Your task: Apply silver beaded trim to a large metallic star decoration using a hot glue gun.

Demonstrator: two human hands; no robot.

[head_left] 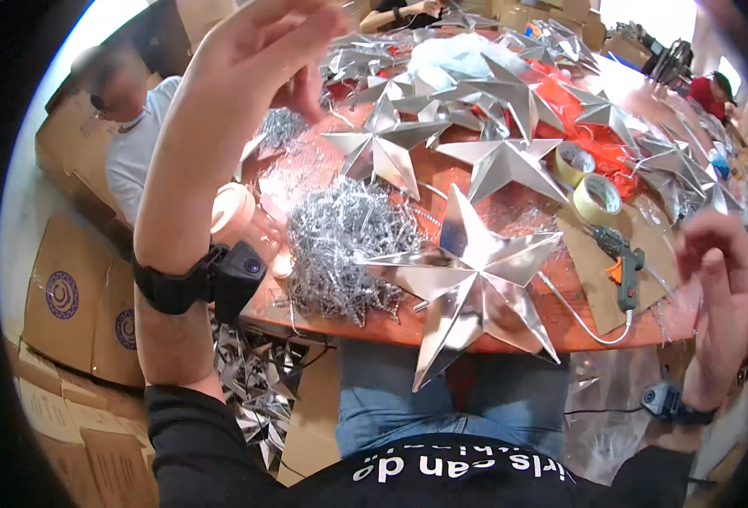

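- Fingers on your right hand (717, 279) curl loosely in the air at the table's right edge, gripping nothing you can make out. Your left hand (260, 46) is raised high, its fingertips pinched together; whether a thin strand sits between them cannot be told.
- Nearest you, a large silver foil star (467, 279) lies on the front edge of the wooden table (391, 330), one long point hanging out over your knees. Neither hand touches it, so a knock from either forearm would probably tip it off the edge.
- Just left of that star, touching it, sits a heap of shredded silver tinsel (340, 245). Your raised left wrist, with its black strap and small camera, hangs near that heap, and loose strands could snag on the strap as it comes down.
- To the right, a glue gun (624, 262) rests on a sheet of cardboard, its white cable trailing along the table's front edge under the star's tips. A careless pull at the star may drag the cable with it.
- Beyond that, two rolls of tape (585, 182) lie beside orange netting.
- Farther back, more silver stars (382, 144) crowd the tabletop, and another person in a grey shirt (133, 144) sits at the left end.
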